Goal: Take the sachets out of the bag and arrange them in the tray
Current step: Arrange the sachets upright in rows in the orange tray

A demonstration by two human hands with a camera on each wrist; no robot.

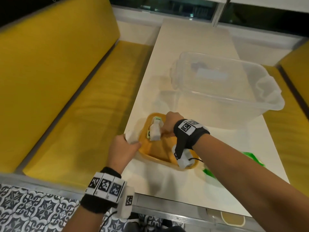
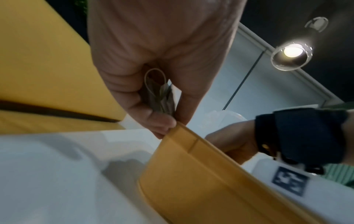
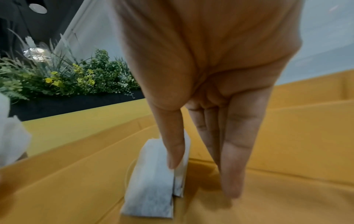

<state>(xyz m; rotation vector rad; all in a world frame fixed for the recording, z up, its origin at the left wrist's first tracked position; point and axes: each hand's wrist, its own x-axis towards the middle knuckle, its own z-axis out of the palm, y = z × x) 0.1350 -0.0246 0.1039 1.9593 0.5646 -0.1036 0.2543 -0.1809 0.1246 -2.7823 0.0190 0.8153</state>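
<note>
A yellow tray (image 1: 168,162) sits on the white table near its left edge. Two white tea-bag sachets (image 1: 155,130) stand side by side at the tray's far end. My right hand (image 1: 169,122) reaches down beside them. In the right wrist view its fingers (image 3: 232,174) are straight and touch the tray floor, while the thumb rests on the sachets (image 3: 151,181). My left hand (image 1: 132,144) is at the tray's left rim (image 2: 191,145) and pinches a small bundle of white sachets (image 2: 161,98) with a string loop. A green bag (image 1: 249,157) lies right of the tray, partly hidden by my right forearm.
A large clear plastic tub (image 1: 225,91) stands on the table beyond the tray. Yellow bench seats (image 1: 80,114) flank the table on both sides. The table's near edge (image 1: 184,200) is close to me, with patterned floor tiles below.
</note>
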